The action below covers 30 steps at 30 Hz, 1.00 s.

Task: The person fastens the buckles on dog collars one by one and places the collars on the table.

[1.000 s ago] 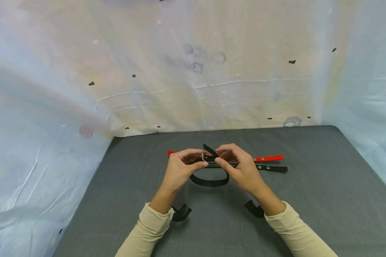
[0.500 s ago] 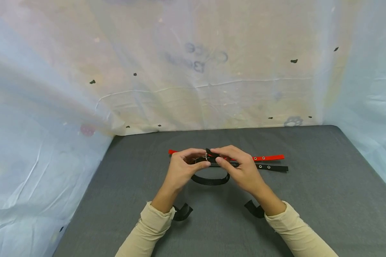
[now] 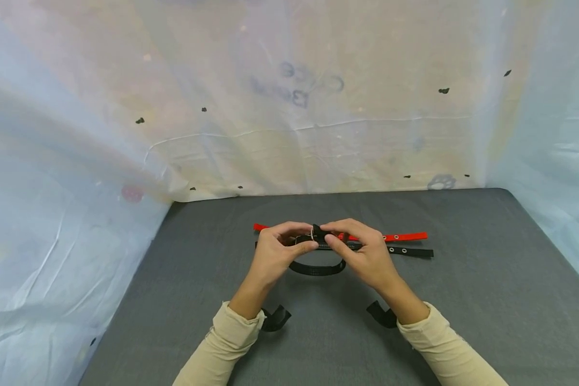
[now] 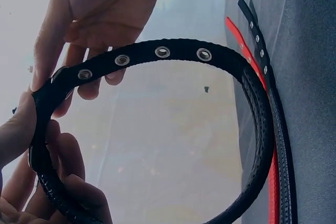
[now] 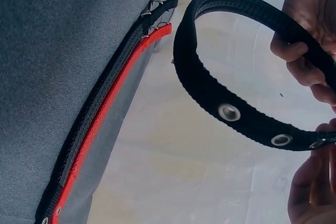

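Your left grip (image 3: 273,247) and right grip (image 3: 366,251) are pinching the strap (image 3: 317,271) centre-frame; its lowered end (image 3: 317,230) is apparently threading the buckle (image 3: 312,234).

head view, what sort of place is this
Probably a makeshift, screened-off workspace: a grey surface has pale, wrinkled sheeting behind it and at both sides, and a red strap and a flat black strap lie on it.
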{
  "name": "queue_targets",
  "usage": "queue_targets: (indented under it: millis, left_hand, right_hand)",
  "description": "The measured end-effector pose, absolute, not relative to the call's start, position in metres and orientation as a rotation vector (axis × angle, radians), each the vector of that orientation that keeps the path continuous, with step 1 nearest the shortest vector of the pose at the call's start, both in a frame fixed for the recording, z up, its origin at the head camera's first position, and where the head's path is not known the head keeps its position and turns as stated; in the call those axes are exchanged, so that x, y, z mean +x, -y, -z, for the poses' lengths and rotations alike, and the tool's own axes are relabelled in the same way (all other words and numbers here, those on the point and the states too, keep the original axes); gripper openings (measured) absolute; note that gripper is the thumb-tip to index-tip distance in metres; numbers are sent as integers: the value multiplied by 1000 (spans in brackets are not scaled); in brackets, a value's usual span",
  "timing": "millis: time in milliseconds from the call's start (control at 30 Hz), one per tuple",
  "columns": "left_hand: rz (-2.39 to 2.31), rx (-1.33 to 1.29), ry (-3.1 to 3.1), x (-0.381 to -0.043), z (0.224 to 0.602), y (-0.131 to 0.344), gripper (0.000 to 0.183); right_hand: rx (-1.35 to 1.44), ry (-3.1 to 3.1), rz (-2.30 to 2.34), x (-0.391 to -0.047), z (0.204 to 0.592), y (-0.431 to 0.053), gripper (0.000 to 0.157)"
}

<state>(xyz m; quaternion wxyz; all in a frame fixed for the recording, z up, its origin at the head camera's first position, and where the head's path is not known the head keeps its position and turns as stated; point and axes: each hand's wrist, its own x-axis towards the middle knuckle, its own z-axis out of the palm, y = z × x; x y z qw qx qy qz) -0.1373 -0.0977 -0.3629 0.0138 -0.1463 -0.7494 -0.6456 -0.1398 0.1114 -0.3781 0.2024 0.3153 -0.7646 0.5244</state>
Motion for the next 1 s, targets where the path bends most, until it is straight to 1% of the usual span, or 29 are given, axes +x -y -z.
queue_targets:
  millis: [767,1000]
  left_hand:
    - [2109,-483,2226,-139,362,95,29]
    - [2219,-512,2178,-139,363,97,32]
  right_hand:
    - [932,2082,-1482,-143,377,-115,26]
    - [883,2094,-1616,-142,376,-116,22]
